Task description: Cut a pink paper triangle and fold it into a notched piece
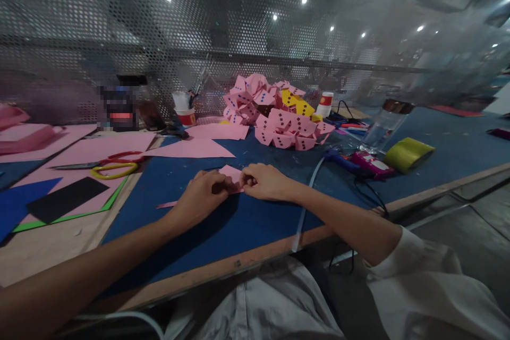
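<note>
A small pink paper piece [231,173] lies low over the blue table surface [247,223], between my two hands. My left hand [205,194] pinches its left side with curled fingers. On the other side, my right hand [265,180] has its fingers closed at the paper's right edge, close to my left fingertips. A thin pink strip [166,205] sticks out to the left of my left hand. Beyond my hands stands a heap of folded pink paper shapes [285,125] with dark and blue dots, with a yellow one [297,102] among them.
Scissors [115,170] with red and yellow handles lie on pink sheets at left, near black card [67,199] and blue card [24,207]. A glue gun [370,164], yellow tape roll [408,155] and clear bottle [384,127] are at right. Paper cups [185,117] stand behind.
</note>
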### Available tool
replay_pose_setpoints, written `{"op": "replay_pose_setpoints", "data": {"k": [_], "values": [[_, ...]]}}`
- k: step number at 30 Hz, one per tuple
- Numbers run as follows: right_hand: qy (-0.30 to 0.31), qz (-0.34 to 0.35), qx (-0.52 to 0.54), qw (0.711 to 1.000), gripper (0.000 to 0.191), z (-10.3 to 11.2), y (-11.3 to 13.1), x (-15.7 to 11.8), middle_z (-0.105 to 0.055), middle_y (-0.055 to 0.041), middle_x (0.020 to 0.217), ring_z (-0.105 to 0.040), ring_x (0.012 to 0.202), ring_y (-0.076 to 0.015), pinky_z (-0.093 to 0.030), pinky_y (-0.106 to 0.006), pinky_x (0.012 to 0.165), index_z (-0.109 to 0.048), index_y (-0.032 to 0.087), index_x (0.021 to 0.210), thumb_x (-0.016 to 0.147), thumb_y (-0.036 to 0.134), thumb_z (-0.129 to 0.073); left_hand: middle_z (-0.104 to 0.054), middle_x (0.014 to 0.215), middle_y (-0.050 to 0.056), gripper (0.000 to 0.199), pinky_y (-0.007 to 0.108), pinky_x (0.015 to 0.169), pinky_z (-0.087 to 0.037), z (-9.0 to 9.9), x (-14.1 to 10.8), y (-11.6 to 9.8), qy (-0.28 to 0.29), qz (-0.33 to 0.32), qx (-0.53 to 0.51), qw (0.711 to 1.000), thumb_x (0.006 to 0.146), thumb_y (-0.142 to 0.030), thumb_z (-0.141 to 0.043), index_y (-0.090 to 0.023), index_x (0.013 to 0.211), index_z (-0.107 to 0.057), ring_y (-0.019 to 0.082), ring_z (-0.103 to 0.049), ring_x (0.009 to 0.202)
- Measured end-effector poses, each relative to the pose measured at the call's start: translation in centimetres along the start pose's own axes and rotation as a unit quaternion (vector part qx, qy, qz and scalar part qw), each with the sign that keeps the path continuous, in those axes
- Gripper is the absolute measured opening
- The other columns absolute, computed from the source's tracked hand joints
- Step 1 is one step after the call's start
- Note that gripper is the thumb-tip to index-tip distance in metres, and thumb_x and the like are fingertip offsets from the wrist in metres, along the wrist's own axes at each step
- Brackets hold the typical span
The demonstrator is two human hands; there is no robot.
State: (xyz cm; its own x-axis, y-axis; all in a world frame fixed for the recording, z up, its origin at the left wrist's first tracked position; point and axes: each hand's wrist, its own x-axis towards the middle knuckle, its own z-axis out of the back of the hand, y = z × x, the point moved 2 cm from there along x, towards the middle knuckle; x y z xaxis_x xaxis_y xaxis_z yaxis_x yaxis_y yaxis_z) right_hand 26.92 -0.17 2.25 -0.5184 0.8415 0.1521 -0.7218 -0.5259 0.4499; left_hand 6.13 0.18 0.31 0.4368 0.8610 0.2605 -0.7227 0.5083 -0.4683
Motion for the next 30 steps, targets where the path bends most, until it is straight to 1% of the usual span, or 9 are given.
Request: {"op": "replay_pose_setpoints", "data": {"k": [3,8,12,15,19,24,27,30], "values": [[0.002,0.005,0.001,1.000,0.015,0.0,0.0,0.0,-0.070,-0.0018,0.093,-0.060,0.087,-0.0177,-0.036,-0.028,0.075,-0.073,0.022,0.095,0.084,0.020,-0.064,-0.078,0.097,0.003,0.029,0.038,0.089,-0.045,-0.1,-0.1,0.0,0.003,-0.008,-0.007,1.000,0.078,-0.022,-0.056,-0.024,0.095,-0.080,0.026,-0.063,0.095],[0.001,0.009,0.008,1.000,0.012,-0.1,-0.1,0.1,-0.070,-0.0009,0.090,-0.060,0.085,-0.0166,-0.035,-0.027,0.074,-0.074,0.022,0.095,0.085,0.025,-0.067,-0.077,0.095,0.004,0.021,0.039,0.085,-0.045,-0.1,0.2,-0.9,0.003,0.019,0.010,1.000,0.081,-0.031,-0.060,-0.024,0.088,-0.079,0.026,-0.062,0.089],[-0.007,0.006,0.004,1.000,0.014,-0.3,-0.2,0.1,-0.070,-0.0007,0.091,-0.060,0.085,-0.0167,-0.036,-0.027,0.073,-0.074,0.023,0.096,0.085,0.024,-0.066,-0.077,0.089,0.004,0.020,0.036,0.079,-0.045,0.0,0.5,-1.5,0.012,0.043,0.017,0.999,0.078,-0.030,-0.062,-0.025,0.087,-0.079,0.027,-0.062,0.090],[-0.007,0.008,0.001,1.000,0.015,-0.3,-0.3,0.1,-0.070,-0.0007,0.091,-0.060,0.085,-0.0171,-0.035,-0.028,0.073,-0.073,0.023,0.096,0.084,0.023,-0.065,-0.076,0.087,0.003,0.022,0.034,0.076,-0.046,0.1,0.6,-1.4,0.030,0.045,0.004,0.999,0.077,-0.027,-0.061,-0.024,0.090,-0.079,0.026,-0.064,0.086],[-0.002,0.007,-0.002,1.000,0.015,-0.2,-0.3,0.0,-0.070,-0.0014,0.092,-0.060,0.085,-0.0173,-0.036,-0.028,0.073,-0.073,0.022,0.096,0.084,0.023,-0.065,-0.078,0.092,0.003,0.023,0.033,0.078,-0.050,0.2,0.6,-0.7,0.043,0.026,-0.031,0.998,0.076,-0.025,-0.060,-0.023,0.090,-0.079,0.024,-0.067,0.085],[-0.001,0.006,0.002,1.000,0.014,-0.1,-0.2,0.0,-0.070,-0.0012,0.091,-0.060,0.086,-0.0178,-0.036,-0.028,0.073,-0.073,0.023,0.095,0.084,0.023,-0.064,-0.079,0.093,0.004,0.025,0.032,0.079,-0.052,0.3,0.5,-0.4,0.047,-0.004,-0.060,0.997,0.076,-0.025,-0.057,-0.022,0.087,-0.079,0.022,-0.069,0.084],[-0.003,0.011,0.003,1.000,0.014,-0.2,-0.2,0.0,-0.069,-0.0006,0.091,-0.059,0.087,-0.0177,-0.036,-0.028,0.075,-0.073,0.023,0.096,0.084,0.023,-0.064,-0.079,0.093,0.004,0.026,0.032,0.080,-0.052,0.3,0.6,-0.6,0.044,0.004,-0.053,0.998,0.077,-0.025,-0.057,-0.022,0.089,-0.079,0.023,-0.069,0.086],[-0.008,0.010,0.006,1.000,0.013,-0.2,-0.3,0.0,-0.069,-0.0005,0.090,-0.059,0.086,-0.0170,-0.036,-0.028,0.075,-0.073,0.022,0.095,0.085,0.024,-0.065,-0.078,0.090,0.004,0.025,0.032,0.077,-0.050,0.2,0.7,-0.9,0.039,0.024,-0.031,0.998,0.080,-0.027,-0.058,-0.022,0.088,-0.080,0.023,-0.067,0.084]]}}
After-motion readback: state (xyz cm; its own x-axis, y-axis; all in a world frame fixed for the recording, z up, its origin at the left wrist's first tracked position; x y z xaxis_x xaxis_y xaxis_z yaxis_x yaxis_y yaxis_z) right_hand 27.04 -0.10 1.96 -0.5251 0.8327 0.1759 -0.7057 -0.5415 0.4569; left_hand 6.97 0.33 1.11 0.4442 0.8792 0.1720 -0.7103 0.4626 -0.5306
